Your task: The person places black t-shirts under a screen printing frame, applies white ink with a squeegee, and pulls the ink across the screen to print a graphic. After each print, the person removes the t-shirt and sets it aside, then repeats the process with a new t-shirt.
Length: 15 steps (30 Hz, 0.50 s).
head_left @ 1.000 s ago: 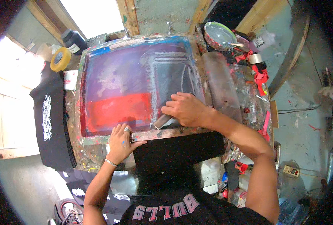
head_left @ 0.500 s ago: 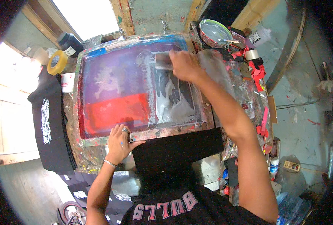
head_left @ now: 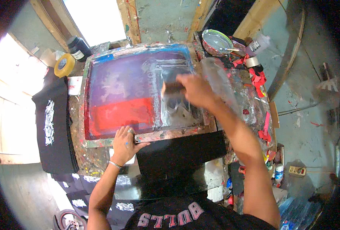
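Observation:
A paint-stained screen frame (head_left: 168, 136) holds a purple mesh (head_left: 116, 73) with a red block (head_left: 116, 117) at lower left and a grey-smeared section (head_left: 173, 115) at right. My left hand (head_left: 126, 142) grips the frame's front rail, fingers over it and thumb along the edge. My right hand (head_left: 194, 90), blurred, is closed on a squeegee (head_left: 172, 87) with a dark blade, over the middle of the grey section. Black fabric (head_left: 177, 151) lies beneath the frame's front edge.
A stack of printed black fabric (head_left: 55, 149) hangs at the left beside yellow tape (head_left: 64, 65) and a dark jar (head_left: 77, 50). At right are a grey-filled bowl (head_left: 214, 40), red scraps (head_left: 258, 81) and a rolled grey sheet (head_left: 217, 80). A power strip (head_left: 297, 170) sits lower right.
My right hand went from the screen's front to its back, then came down to the middle with the squeegee. Grey ink now smears across the right section. My left hand stayed on the frame.

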### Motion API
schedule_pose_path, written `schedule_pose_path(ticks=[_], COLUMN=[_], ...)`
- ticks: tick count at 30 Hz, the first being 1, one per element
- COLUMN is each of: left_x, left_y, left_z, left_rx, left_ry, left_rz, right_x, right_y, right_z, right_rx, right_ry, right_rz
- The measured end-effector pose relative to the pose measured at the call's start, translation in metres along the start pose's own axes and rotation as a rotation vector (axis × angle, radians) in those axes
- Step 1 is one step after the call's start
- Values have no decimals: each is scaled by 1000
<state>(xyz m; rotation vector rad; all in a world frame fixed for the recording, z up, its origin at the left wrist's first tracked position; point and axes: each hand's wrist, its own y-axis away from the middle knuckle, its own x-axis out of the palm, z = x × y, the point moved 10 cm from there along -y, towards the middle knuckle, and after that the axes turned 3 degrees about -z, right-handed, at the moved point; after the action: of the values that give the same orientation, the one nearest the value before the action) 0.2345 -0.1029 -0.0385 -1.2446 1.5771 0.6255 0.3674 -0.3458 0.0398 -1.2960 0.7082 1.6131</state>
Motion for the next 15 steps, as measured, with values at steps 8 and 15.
schedule_pose_path(ticks=[8,15], left_x=[4,-11], left_y=[4,7], left_z=[-6,-9], left_rx=[76,101], left_ry=[-52,-7], left_rz=[-21,-113], right_x=[3,27], right_y=[-120,20], right_z=[-48,37], right_rx=[-9,-91], right_ry=[184,147], right_rz=[-142,38])
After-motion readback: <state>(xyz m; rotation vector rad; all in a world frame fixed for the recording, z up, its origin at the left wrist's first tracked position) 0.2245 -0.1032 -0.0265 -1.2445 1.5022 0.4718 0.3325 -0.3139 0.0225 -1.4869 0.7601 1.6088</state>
